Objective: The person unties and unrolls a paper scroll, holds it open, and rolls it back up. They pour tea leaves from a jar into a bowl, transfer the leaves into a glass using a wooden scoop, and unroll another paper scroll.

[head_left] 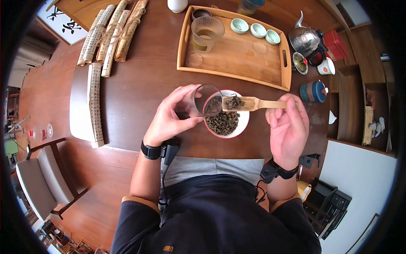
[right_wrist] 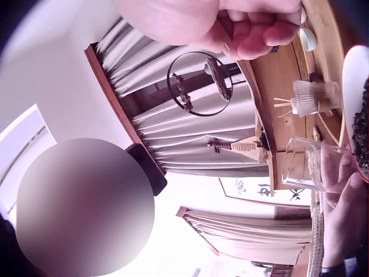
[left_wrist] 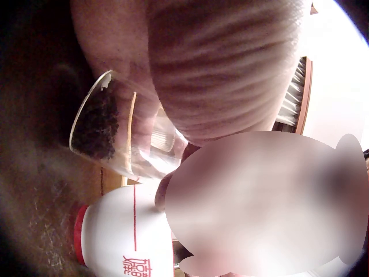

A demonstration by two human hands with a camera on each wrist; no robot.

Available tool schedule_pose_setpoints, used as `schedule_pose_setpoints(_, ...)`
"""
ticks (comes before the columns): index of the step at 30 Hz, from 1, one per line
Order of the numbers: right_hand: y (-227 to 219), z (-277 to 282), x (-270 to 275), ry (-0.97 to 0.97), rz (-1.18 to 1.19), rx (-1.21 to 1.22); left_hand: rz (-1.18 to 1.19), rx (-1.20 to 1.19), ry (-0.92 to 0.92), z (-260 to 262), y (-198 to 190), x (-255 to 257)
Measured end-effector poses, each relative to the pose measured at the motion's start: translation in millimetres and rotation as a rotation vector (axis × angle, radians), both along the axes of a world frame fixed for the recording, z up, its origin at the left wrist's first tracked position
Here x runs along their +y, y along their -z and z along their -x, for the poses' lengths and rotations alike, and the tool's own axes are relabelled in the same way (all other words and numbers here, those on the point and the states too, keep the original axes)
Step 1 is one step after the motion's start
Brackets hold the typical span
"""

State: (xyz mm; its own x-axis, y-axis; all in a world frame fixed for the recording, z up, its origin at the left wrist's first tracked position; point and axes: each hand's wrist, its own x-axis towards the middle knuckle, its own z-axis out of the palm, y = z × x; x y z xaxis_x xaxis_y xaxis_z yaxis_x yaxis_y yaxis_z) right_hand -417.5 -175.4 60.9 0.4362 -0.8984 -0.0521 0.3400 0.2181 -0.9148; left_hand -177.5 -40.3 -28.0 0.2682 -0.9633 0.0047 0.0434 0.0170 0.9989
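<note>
In the head view my left hand [head_left: 169, 118] grips a clear drinking glass [head_left: 191, 106], tipped on its side with the mouth facing right. My right hand [head_left: 289, 125] pinches the handle of a bamboo tea scoop [head_left: 249, 104], whose end lies right at the glass's mouth. Dark rolled tea leaves [head_left: 233, 102] sit in the scoop. Below both is a white bowl [head_left: 242, 125] with a red rim, holding more leaves [head_left: 222, 124]. Dark leaves [left_wrist: 97, 124] also show through the glass in the left wrist view. The right wrist view leaves the scoop mostly hidden.
Behind the bowl stands a wooden tray [head_left: 237, 70] with a ribbed glass pitcher [head_left: 206, 34] and several small cups. A steel kettle [head_left: 306, 42], a lidded bowl [head_left: 300, 62] and a blue jar [head_left: 314, 92] stand at right. Bamboo scrolls [head_left: 96, 106] lie at left.
</note>
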Motion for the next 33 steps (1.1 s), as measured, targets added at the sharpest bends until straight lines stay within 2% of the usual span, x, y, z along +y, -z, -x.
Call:
schedule_pose_setpoints(2,-5,-7,5,-0.026,0.052,0.028,-0.052,0.099,0.013,0,-1,1)
schedule_pose_setpoints(4,-7,-13,12,-0.052,0.102,0.056,-0.004,0.014,0.017,-1,1,0)
schedule_pose_setpoints(5,-8,-15,16,-0.055,0.258,0.146,0.041,-0.07,0.024,-2,2,-1)
schedule_pose_setpoints(8,-9,-16,24,-0.081,0.689,0.311,0.063,-0.061,0.02,-2,5,-1)
schedule_pose_setpoints(10,-12,-13,26,-0.109,0.847,0.388,0.048,-0.057,0.021,-2,5,0)
schedule_pose_setpoints(14,-13,-9,26,-0.119,0.861,0.378,0.044,-0.078,0.022,-2,5,-2)
schedule_pose_setpoints(18,-9,3,24,-0.045,0.774,0.296,0.022,-0.049,0.018,-1,6,0)
schedule_pose_setpoints(20,-8,11,24,0.078,0.654,0.203,0.024,0.003,0.011,-1,7,0)
schedule_pose_setpoints(25,-5,29,18,0.157,0.365,0.274,-0.023,0.049,-0.004,2,1,1)
schedule_pose_setpoints(33,5,46,18,0.055,0.301,0.47,-0.043,0.113,-0.015,4,3,0)
